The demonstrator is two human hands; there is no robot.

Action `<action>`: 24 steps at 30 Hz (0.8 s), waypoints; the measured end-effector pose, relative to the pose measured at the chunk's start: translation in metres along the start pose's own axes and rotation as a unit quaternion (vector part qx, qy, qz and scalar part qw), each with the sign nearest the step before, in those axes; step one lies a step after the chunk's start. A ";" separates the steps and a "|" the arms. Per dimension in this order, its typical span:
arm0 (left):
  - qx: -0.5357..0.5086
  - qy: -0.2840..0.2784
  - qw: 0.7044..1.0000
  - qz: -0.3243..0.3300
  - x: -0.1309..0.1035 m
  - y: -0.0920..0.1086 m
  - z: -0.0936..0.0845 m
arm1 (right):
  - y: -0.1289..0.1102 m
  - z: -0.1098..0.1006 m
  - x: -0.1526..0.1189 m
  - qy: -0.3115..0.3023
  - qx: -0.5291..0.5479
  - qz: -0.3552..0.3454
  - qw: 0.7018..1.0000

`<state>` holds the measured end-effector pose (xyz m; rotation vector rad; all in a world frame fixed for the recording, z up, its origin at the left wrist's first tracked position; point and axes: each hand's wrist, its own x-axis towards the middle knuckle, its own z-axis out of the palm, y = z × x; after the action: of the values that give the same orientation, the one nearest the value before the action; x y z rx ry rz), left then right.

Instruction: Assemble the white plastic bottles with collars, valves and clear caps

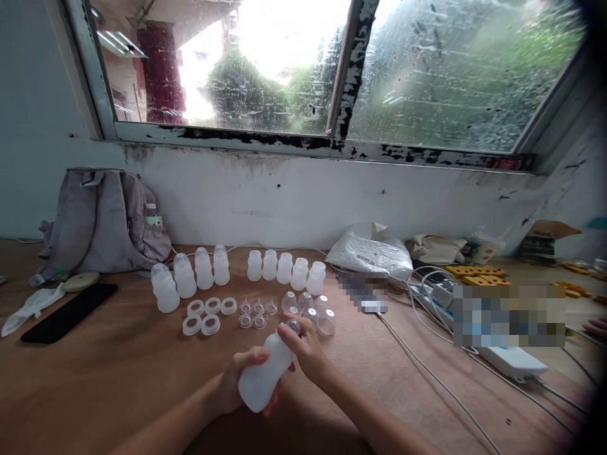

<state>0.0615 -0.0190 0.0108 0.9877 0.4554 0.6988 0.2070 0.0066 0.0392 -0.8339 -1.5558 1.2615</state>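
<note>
A milky white baby bottle is tilted in front of me, its top leaning to the upper right. My left hand is wrapped round its body. The fingers of my right hand are closed on the bottle's top end, where a clear dome-shaped piece shows; whether it is a teat or a cap I cannot tell. Beyond my hands lie several white collar rings, several clear teats and several clear caps. Behind these stand several open bottles. Several capped bottles stand at the left.
A grey backpack leans by the wall, with a black phone-like slab before it. A silver bubble bag, white cables and a power strip lie on the right. Part of another person's hand shows at the right edge.
</note>
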 end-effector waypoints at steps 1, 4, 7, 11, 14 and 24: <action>-0.036 -0.019 0.999 -0.003 0.000 -0.002 -0.002 | -0.002 -0.001 0.001 -0.036 0.020 0.002 0.999; -0.084 -0.026 0.996 0.015 -0.001 0.000 -0.010 | -0.005 -0.006 0.009 -0.065 0.031 -0.021 0.997; -0.064 0.004 0.997 0.042 -0.006 0.010 -0.018 | -0.001 -0.014 0.018 -0.011 -0.010 -0.055 0.998; -0.019 0.012 0.999 0.032 -0.010 0.019 -0.021 | 0.005 -0.018 0.022 -0.030 0.031 -0.006 0.999; -0.016 0.013 1.000 0.015 -0.007 0.017 -0.020 | 0.004 -0.015 0.020 -0.054 0.137 0.038 0.988; 0.018 0.025 0.999 -0.021 -0.003 0.013 -0.015 | 0.005 -0.019 0.022 0.036 0.147 0.018 0.988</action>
<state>0.0455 -0.0077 0.0149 0.9929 0.5318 0.6810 0.2175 0.0347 0.0404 -0.7109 -1.2637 1.4288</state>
